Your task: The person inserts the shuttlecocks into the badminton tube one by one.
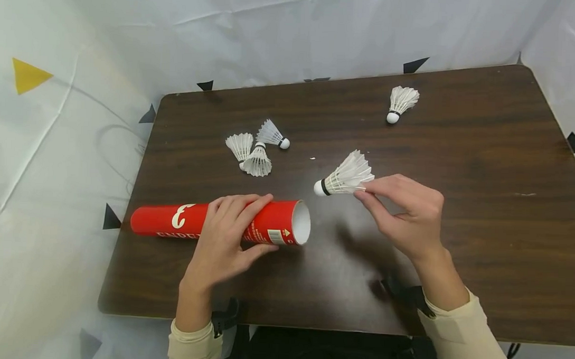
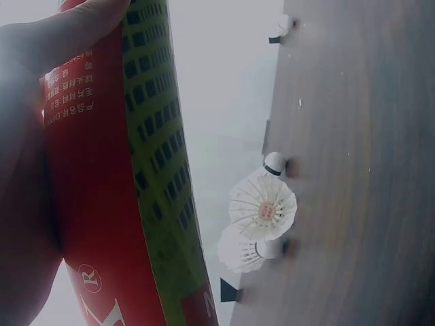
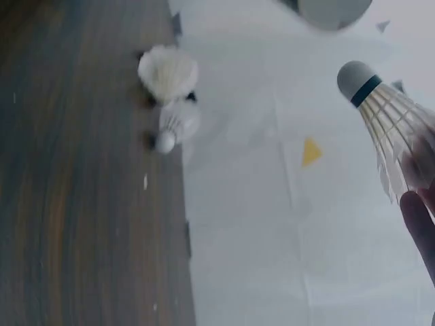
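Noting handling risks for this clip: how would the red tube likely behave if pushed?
The red tube may roll if pushed once the left hand lets go, given its round wall. It is probably light for its size: its open end looks hollow.

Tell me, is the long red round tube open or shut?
Open at its right end: the red tube shows an uncovered round white mouth there. Left end: cannot tell.

the left grip (image 1: 226,238) hides part of the white lettering (image 1: 177,235) on the red tube (image 1: 279,216).

Soft glare on tabletop (image 1: 326,286), wrist views hazy
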Available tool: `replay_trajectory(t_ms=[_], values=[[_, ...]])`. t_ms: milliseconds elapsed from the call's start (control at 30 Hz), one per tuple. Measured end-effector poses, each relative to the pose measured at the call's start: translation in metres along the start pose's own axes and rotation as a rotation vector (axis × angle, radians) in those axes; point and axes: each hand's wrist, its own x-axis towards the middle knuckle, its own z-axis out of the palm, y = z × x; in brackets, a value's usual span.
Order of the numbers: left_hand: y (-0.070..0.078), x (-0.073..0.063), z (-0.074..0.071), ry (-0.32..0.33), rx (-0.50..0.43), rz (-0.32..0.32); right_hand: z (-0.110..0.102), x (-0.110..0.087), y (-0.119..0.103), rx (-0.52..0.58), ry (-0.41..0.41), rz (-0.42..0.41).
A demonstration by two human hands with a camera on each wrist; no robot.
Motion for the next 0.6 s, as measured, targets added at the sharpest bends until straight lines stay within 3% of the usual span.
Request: replay_trajectory(t_ms=[200,333,433,600], values=[[0.0,0.0,-0.002,0.012,0.006,0.009,0.009,-0.01,-0.018,0.084,-0.109,-0.103],[-0.001,0.001,-0.002,0.01,0.011,0.011,0.024,-0.023,-0.019,0.117,-0.193,-0.113],[-0.001,0.001,-0.002,0.011,0.01,0.009,0.036,-0.034,-0.018,0.154,-0.241,-0.065],[-0.001,0.0,-0.001,0.019,0.006,0.011,0.047,-0.046,-0.016,0.216,-0.376,0.094]])
